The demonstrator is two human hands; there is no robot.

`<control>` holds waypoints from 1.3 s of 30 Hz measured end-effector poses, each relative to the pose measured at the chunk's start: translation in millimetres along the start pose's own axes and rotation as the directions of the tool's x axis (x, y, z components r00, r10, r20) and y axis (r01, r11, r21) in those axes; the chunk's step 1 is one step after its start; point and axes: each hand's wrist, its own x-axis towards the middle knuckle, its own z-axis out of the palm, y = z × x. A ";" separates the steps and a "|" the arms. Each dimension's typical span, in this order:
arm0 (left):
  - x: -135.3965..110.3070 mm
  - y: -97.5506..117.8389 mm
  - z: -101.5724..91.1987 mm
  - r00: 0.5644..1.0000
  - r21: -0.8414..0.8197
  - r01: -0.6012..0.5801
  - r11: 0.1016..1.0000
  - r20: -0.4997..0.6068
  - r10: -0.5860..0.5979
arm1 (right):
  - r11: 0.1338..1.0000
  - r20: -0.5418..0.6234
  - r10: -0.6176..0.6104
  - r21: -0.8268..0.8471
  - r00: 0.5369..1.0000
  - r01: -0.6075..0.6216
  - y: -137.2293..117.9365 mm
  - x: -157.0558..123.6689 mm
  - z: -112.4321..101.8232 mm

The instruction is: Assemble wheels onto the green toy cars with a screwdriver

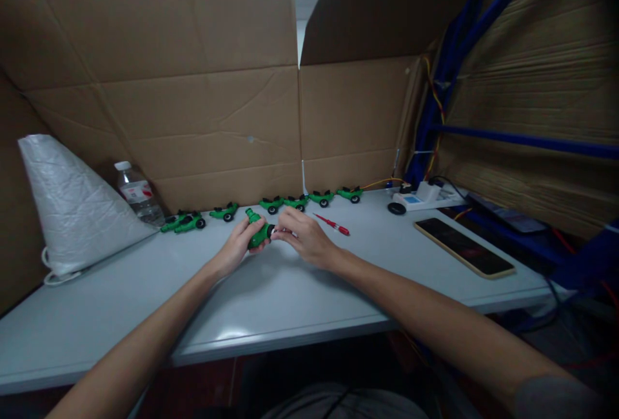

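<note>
My left hand (239, 242) is closed around a green toy car (258, 233), which it holds tilted above the white table. At the car's black wheel end, my right hand (304, 233) is closed in a pinch. A small pale bit shows by those fingertips, too small to name, and the fingers hide the rest. Just right of my right hand lies a red screwdriver (338, 225), its tip pointing back and left. Behind both hands stand several similar green toy cars, among them one at the left (224, 212) and one at the right (349, 195).
A plastic bottle (138, 193) leans by a silvery-white padded bag (77, 213) at the left. A phone (464, 246) and a white power strip (428, 196) lie on the right. Cardboard walls (207, 122) enclose the table (300, 303); a blue metal frame (435, 103) stands at the right.
</note>
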 end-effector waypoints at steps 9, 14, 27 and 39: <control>-2.6 1.2 2.0 0.998 0.019 0.059 0.998 0.025 -0.060 | 0.999 -0.013 0.018 0.043 1.000 -0.017 5.4 0.8 0.8; -3.1 3.9 4.3 0.995 -0.023 0.092 0.995 0.032 -0.091 | 0.966 -0.014 0.163 0.204 0.987 -0.157 4.8 1.4 2.6; -8.1 15.6 10.7 0.999 0.138 -0.017 0.990 -0.027 0.021 | 0.689 0.174 0.274 0.650 0.946 -0.319 -1.7 1.8 13.7; -2.4 3.8 2.9 0.986 0.346 -0.148 0.926 -0.019 0.164 | 0.671 0.202 0.301 0.649 0.932 -0.358 0.0 -0.5 21.5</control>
